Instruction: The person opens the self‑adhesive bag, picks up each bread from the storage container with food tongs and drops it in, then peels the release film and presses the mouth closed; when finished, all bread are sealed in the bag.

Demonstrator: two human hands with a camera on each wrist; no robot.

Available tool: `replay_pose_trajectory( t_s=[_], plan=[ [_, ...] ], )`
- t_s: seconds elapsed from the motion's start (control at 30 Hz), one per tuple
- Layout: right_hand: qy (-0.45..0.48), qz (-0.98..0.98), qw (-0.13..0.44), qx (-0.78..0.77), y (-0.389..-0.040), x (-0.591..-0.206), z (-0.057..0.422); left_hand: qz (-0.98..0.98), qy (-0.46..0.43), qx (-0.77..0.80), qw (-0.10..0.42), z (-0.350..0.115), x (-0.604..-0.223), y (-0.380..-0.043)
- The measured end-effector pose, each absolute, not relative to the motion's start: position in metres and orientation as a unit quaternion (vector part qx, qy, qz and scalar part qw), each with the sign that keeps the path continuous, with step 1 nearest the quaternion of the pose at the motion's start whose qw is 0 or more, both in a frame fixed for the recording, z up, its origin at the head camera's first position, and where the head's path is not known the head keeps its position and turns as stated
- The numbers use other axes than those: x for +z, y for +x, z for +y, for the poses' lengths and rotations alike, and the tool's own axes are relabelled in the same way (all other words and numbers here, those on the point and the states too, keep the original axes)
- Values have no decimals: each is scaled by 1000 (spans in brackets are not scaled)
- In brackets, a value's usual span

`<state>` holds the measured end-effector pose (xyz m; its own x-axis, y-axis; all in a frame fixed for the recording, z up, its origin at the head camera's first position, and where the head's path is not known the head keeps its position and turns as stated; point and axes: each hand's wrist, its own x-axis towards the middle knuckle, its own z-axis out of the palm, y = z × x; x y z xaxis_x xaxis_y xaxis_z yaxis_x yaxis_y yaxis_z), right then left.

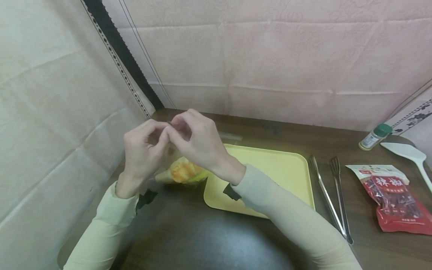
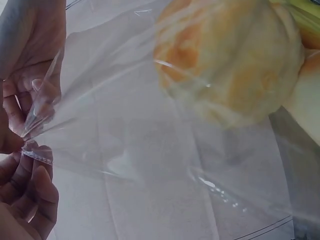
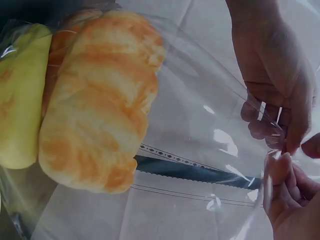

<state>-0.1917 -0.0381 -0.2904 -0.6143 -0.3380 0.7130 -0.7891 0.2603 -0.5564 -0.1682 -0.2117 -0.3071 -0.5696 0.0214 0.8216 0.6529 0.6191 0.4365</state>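
A clear plastic bag [image 3: 200, 125] holds a golden-brown bread roll [image 3: 100, 100] and a yellow elongated piece [image 3: 22, 100]. In the head view the bread [image 1: 183, 170] hangs below the hands, left of the tray. My left hand [image 1: 143, 150] pinches the gathered top of the bag between thumb and fingers. Close against it, my right hand [image 1: 199, 140] pinches the same gathered edge, fingertips nearly touching the left ones. Something small and dark shows between the fingertips; its kind cannot be made out.
A yellow tray [image 1: 270, 168] lies at the middle of the dark table [image 1: 202, 236]. To its right are metal tongs [image 1: 341, 210], a red packet [image 1: 398, 202], a green-capped shaker jar [image 1: 374, 137] and a white utensil [image 1: 406, 152]. Pale cloth hangs behind and at the left.
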Motion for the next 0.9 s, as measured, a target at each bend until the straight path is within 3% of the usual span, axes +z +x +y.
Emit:
replay_pose_trajectory(
  t_s=[0.63,0.9],
  plan=[
    [335,-774,193,502,-194,-293,-35,-782,-215,-428,399,-210,-306,-168],
    [384,-781,271,411,-194,-299,-28,-786,-208,-432,389,-211,-306,-168]
  ],
)
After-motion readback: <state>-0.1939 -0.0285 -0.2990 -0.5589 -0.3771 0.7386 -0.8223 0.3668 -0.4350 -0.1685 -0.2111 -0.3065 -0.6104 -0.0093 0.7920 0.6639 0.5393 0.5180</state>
